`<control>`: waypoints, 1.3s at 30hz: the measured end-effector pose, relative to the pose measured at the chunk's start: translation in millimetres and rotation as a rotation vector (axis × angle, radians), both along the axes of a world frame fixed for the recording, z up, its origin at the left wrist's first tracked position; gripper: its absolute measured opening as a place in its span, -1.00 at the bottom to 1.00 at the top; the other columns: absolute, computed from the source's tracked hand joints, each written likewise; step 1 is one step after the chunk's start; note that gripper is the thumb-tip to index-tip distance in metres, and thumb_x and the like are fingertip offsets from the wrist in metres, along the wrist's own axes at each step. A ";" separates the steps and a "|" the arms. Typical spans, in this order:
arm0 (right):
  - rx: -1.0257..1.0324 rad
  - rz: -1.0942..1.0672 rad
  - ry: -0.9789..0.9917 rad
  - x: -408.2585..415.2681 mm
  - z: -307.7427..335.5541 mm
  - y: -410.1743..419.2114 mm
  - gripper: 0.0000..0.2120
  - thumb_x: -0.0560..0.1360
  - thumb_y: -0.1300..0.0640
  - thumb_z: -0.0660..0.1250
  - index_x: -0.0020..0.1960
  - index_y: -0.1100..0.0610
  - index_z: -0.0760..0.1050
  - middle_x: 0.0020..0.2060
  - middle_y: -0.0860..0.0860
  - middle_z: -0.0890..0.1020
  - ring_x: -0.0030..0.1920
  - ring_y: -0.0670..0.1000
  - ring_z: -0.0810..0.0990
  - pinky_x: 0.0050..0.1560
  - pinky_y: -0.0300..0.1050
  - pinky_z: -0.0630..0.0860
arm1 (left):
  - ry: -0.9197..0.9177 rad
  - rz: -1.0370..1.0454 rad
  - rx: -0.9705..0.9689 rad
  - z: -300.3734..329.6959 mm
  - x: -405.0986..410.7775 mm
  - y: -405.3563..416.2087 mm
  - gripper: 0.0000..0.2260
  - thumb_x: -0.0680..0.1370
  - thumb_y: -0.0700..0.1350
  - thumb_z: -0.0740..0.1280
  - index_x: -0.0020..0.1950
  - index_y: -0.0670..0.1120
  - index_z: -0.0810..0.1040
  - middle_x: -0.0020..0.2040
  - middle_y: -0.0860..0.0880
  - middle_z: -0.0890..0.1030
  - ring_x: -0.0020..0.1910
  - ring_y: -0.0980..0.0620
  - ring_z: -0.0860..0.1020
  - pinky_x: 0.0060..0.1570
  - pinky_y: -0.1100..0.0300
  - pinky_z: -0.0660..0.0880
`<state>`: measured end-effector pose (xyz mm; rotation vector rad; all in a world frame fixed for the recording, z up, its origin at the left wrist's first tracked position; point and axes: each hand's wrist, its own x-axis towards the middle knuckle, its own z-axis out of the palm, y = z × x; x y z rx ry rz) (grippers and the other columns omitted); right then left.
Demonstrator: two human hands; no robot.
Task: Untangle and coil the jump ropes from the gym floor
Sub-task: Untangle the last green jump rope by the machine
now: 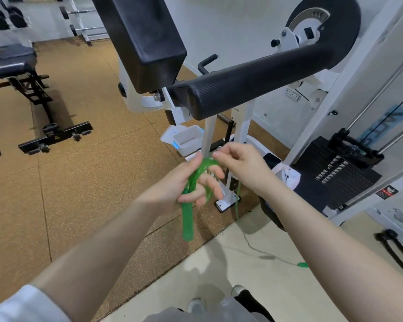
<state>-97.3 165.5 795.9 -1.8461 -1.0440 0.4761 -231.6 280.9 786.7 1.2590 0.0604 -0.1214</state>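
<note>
The left hand [191, 182] is gripping the green jump rope [197, 177] at chest height in front of the weight machine [254, 73], with several loops of cord gathered around its fingers and one green handle [187, 220] hanging below the palm. The right hand [240, 162] is pinching the cord just beside the loops, apparently laying on another turn. The hands are working close together.

Coiling appears well advanced but not complete: a free length of cord [237, 203] is trailing down to the pale floor [254, 287], where the second handle [303, 264] is lying. A black rope [396, 249] at the right edge looks not yet collected.
</note>
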 end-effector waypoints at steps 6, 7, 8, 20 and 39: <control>-0.489 0.439 0.179 -21.3 -24.2 -20.9 -0.85 0.64 0.09 0.09 0.04 0.07 0.42 -0.44 -0.02 0.50 -0.55 -0.05 0.47 -0.47 -0.16 0.44 | -0.040 0.413 -0.206 5.7 18.7 13.6 -0.58 0.54 -0.18 0.23 0.41 -0.11 0.32 0.24 -0.04 0.57 -0.21 0.04 0.66 -0.16 0.19 0.62; -0.570 0.516 0.155 -22.5 -20.1 -23.9 -0.88 0.63 0.10 0.09 0.07 -0.01 0.40 -0.41 0.00 0.51 -0.54 -0.04 0.49 -0.46 -0.15 0.48 | 0.004 0.504 -0.152 1.0 21.2 18.8 -0.58 0.57 -0.21 0.20 0.43 -0.10 0.29 0.29 -0.02 0.53 -0.08 0.01 0.66 -0.07 0.16 0.61; -0.620 0.574 0.110 -24.3 -11.7 -26.4 -0.86 0.63 0.12 0.12 0.11 -0.04 0.40 -0.41 0.00 0.52 -0.54 -0.05 0.49 -0.42 -0.11 0.52 | 0.052 0.565 -0.039 -3.7 22.3 22.8 -0.59 0.60 -0.23 0.17 0.45 -0.09 0.27 0.32 0.02 0.50 0.01 0.00 0.63 0.02 0.14 0.59; -0.122 0.148 -0.021 1.9 13.2 -16.0 -0.81 0.55 0.13 0.27 -0.17 0.18 0.57 -0.33 0.16 0.57 -0.31 0.03 0.50 -0.20 -0.03 0.46 | 0.068 -0.099 -0.053 12.2 4.7 -5.3 -0.41 0.46 0.31 0.16 0.16 -0.13 0.60 -0.11 -0.18 0.69 -0.65 0.14 0.41 -0.38 0.24 0.55; 0.061 -0.111 0.036 15.9 20.3 -43.9 -0.83 0.52 0.16 0.32 -0.23 0.06 0.56 -0.44 -0.05 0.52 -0.45 -0.17 0.42 -0.37 -0.21 0.45 | 0.156 -0.004 0.325 8.9 25.6 -22.9 -0.39 0.51 0.34 0.00 0.30 -0.07 0.45 -0.15 -0.08 0.70 -0.55 0.08 0.47 0.05 0.16 0.55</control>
